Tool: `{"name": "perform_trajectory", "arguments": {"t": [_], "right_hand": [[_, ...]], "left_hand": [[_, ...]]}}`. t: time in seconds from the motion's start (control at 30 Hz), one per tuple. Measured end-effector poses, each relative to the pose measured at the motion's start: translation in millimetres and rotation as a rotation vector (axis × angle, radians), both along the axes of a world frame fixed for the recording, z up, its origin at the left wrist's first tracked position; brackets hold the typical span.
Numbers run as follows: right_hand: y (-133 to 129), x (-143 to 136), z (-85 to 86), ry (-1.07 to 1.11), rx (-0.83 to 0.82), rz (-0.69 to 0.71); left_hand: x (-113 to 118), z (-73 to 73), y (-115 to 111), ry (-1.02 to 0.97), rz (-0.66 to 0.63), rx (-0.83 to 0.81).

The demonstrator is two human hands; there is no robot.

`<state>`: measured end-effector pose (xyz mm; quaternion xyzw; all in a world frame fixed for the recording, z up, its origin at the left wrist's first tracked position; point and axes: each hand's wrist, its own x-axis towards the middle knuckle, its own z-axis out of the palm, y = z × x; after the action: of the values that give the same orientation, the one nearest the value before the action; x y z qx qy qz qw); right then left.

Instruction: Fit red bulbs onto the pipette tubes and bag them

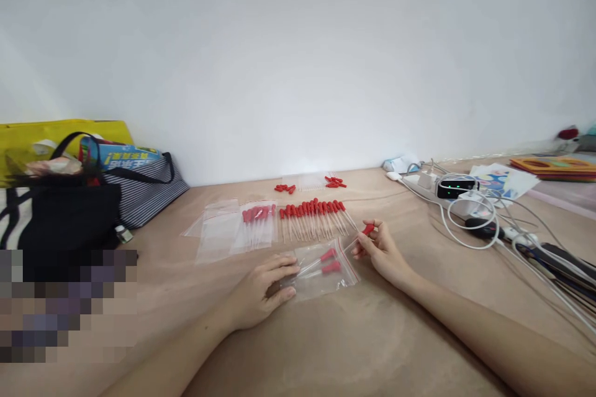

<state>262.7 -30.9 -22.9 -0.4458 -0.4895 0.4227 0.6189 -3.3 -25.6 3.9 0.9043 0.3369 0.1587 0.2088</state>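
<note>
A clear zip bag (310,291) lies in front of me with its red-lined mouth toward the right. Inside it are two glass droppers (331,267) with red rubber bulbs. My left hand (265,288) grips the bag's left end between thumb and fingers. Pinched by its red bulb in my right hand (384,255) is another dropper (368,230), its glass tube slanting left to the bag's mouth. Whether the tip is inside the bag I cannot tell. Just behind the bag, a row of several red-bulbed droppers (315,207) lies side by side.
Left of the row lie a filled bag of droppers (259,215) and flat clear bags (216,238). Loose red bulbs (335,182) and glass tubes (311,182) lie near the wall. Cables and a power strip (421,189) crowd the right; bags (144,189) stand left.
</note>
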Motion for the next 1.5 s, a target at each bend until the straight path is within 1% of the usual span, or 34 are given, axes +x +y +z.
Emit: {"name": "perform_trajectory", "arguments": {"t": [0.13, 0.2, 0.3, 0.37, 0.47, 0.67, 0.87, 0.93, 1.07, 1.23, 1.4, 1.5], "right_hand": [[-5, 1, 3.4, -0.03, -0.059, -0.008], [-6, 2, 4.8, 0.012, -0.095, 0.0], [-7, 3, 6.1, 0.114, -0.153, 0.07], [-8, 3, 6.6, 0.134, -0.192, 0.122], [-10, 2, 7.4, 0.057, -0.224, 0.171], [-11, -4, 7.0, -0.186, -0.226, 0.277], [-8, -9, 6.8, -0.36, -0.271, 0.291], [-8, -10, 7.5, -0.369, -0.281, 0.284], [-7, -11, 6.0, -0.365, -0.268, 0.228], [-2, -10, 0.0, -0.443, -0.211, 0.251], [2, -6, -5.6, -0.46, -0.156, 0.292], [3, -7, -8.1, -0.462, -0.161, 0.25]], "left_hand": [[1, 1.4, -1, 0.018, 0.011, 0.0], [1, 2.6, -2, 0.022, 0.009, 0.003], [2, 4.4, -2, 0.018, 0.002, 0.011], [2, 5.4, -3, 0.015, 0.006, 0.014], [2, 6.3, -3, 0.017, 0.018, 0.015], [3, 5.8, -3, 0.009, 0.011, 0.021], [4, 4.6, -3, 0.005, 0.018, 0.01], [4, 4.5, -3, -0.009, 0.019, 0.008], [4, 5.0, -3, -0.02, 0.009, 0.007], [4, 5.8, -3, -0.005, 0.004, 0.007], [3, 5.6, -4, -0.012, 0.004, 0.006], [3, 6.6, -4, -0.007, 0.001, -0.004]]}}
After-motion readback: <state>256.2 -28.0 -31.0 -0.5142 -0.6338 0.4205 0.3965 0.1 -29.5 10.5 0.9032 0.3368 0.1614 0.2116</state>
